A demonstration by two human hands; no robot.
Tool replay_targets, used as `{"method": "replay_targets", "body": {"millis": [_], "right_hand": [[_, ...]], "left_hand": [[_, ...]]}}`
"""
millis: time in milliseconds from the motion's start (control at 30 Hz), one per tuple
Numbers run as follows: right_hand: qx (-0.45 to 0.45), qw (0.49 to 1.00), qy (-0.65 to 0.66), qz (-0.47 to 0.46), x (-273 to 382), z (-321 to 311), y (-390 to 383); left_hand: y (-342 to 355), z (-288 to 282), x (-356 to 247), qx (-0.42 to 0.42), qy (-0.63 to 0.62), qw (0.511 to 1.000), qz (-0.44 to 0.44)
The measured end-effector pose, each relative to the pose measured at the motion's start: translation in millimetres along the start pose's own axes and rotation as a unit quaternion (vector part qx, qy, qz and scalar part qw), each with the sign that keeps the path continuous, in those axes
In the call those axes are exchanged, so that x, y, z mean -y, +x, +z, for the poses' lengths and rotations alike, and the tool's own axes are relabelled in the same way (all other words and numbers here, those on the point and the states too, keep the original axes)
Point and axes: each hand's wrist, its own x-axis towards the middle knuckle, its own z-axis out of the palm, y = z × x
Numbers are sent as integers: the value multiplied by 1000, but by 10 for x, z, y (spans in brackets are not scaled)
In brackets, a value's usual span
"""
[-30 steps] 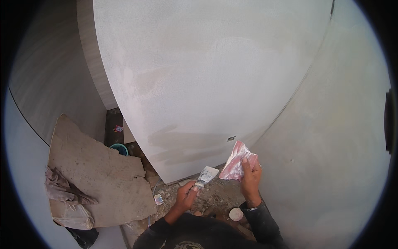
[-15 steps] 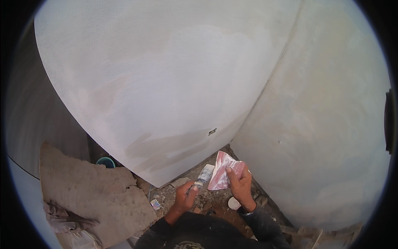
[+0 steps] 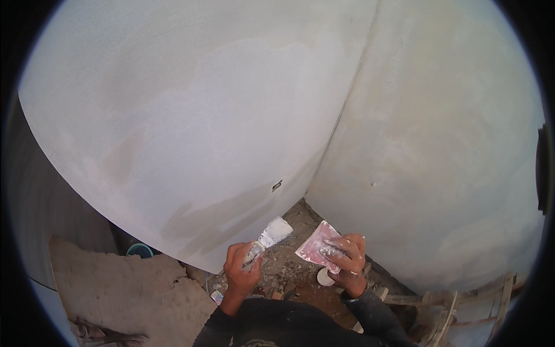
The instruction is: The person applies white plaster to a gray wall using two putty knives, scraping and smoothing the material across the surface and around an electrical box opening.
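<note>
In my left hand [image 3: 239, 272] is a putty knife [image 3: 274, 232], gripped by its handle. Its flat blade is coated in white filler and points up and to the right. My right hand [image 3: 345, 258] grips a pinkish-red flat sheet [image 3: 315, 246] smeared with white, perhaps a sanding or spreading pad; its exact kind I cannot make out. White paste marks the fingers of that hand. The knife and the sheet are apart, both held in front of the corner where two grey walls meet.
Ahead stands a wall [image 3: 191, 133] with lighter and darker patches and a small box opening [image 3: 277, 185]. Another wall [image 3: 439, 150] joins it at right. Below are rubble ground [image 3: 284, 265], a white round lid or tub [image 3: 325, 277], a brown board [image 3: 121, 283], a teal bucket [image 3: 139, 250] and wooden slats [image 3: 448, 318].
The knife and sheet have drawn apart. My right hand has turned so its fingers now lie over the sheet's face. The view has swung slightly to the right.
</note>
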Motion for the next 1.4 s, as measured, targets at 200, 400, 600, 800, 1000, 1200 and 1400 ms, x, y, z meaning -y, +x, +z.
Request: {"method": "replay_targets", "body": {"millis": [200, 400, 600, 800, 1000, 1200, 1400], "right_hand": [[35, 997, -56, -50, 28, 59, -132], [46, 994, -88, -45, 140, 238, -155], [-26, 975, -199, 95, -822, 411, 305], [52, 994, -89, 33, -298, 342, 86], [115, 988, -101, 20, -116, 837, -199], [133, 985, -104, 42, -245, 589, -177], [124, 976, -155, 91, -374, 801, -411]], "left_hand": [[53, 0, -21, -8, 15, 1000, 14], [-19, 68, -145, -1, -5, 1000, 29], [1, 21, -69, 8, 4, 1000, 16], [-43, 20, 12, -3, 13, 1000, -10], [-132, 99, 36, 34, -35, 998, -34], [-131, 61, 135, 50, -24, 997, -58], [-127, 105, 245, 48, -62, 996, -50]]}}
